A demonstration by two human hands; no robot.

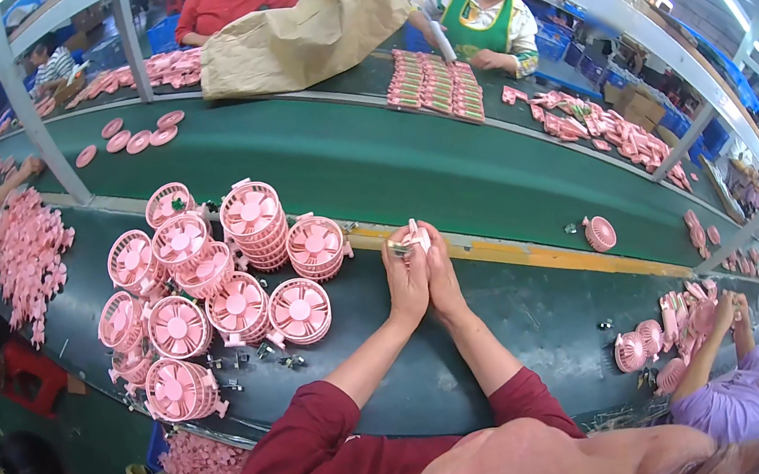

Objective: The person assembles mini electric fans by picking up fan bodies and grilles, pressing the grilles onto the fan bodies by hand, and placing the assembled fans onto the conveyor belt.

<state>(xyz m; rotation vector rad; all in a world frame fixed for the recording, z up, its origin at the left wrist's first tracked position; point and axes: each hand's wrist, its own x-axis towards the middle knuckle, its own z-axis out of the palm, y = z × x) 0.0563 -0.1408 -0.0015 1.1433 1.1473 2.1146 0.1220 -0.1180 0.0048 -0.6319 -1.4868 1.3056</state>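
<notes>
Both my hands are brought together above the dark bench, near the yellow strip along the belt. My left hand (406,278) and my right hand (442,272) are closed around a small pink plastic part (416,236) whose tip sticks up past the fingers. A bit of green and white shows at its left side; most of the part is hidden by my palms. Nearest to my left hand are stacks of pink fan housings (252,215), round and caged with blades inside. Another stack of fan housings (299,311) stands closer to me.
Small dark components (292,361) lie around the stacks. Beyond runs a green conveyor belt (325,160) carrying pink discs (138,141) and a lone pink fan (600,234). Co-workers sit at left, right and across; a large brown sack (285,45) stands opposite.
</notes>
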